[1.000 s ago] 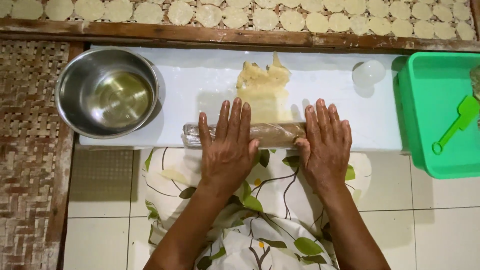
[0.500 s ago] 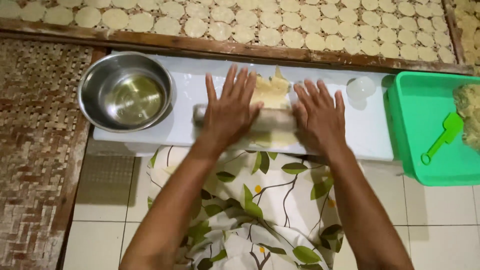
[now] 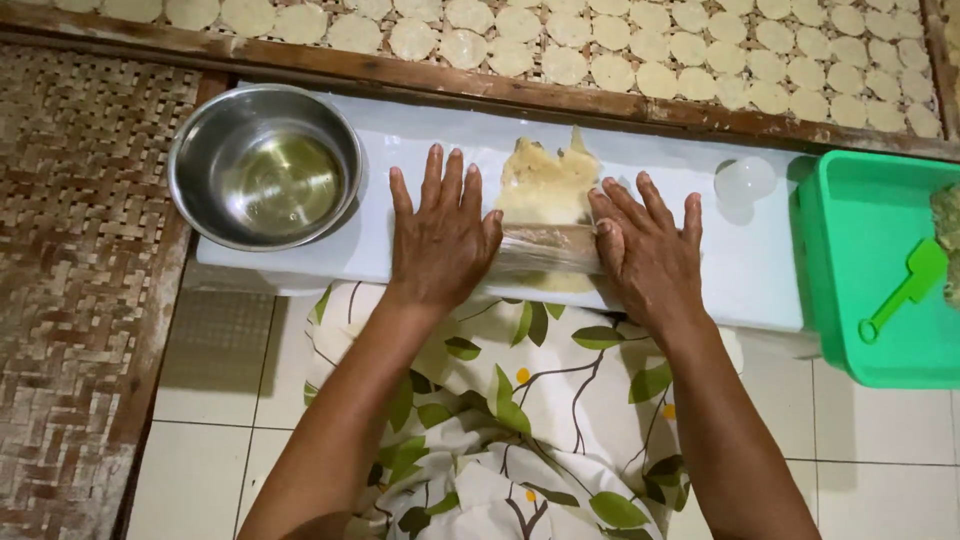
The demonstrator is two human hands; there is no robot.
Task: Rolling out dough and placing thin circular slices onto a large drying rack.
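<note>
Both flat, open palms, left hand (image 3: 440, 240) and right hand (image 3: 645, 250), press the roller (image 3: 548, 250) ends on the white board (image 3: 430, 135), gripping nothing, flattening soft, sticky-looking, easily torn dough (image 3: 545, 185).

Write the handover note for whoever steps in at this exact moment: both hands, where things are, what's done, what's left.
Left hand: flat, palm down, on the left end of the rolling pin.
Right hand: flat, palm down, on its right end.
The pin lies across the near part of the yellow dough on the white board.
Steel bowl: on the board's left end, with a little clear liquid.
Green tray: right of the board, green scraper inside.
Done: dough partly flattened, edges ragged; many round discs lie on the rack beyond.
Left: dough on the board not cut into rounds.
</note>
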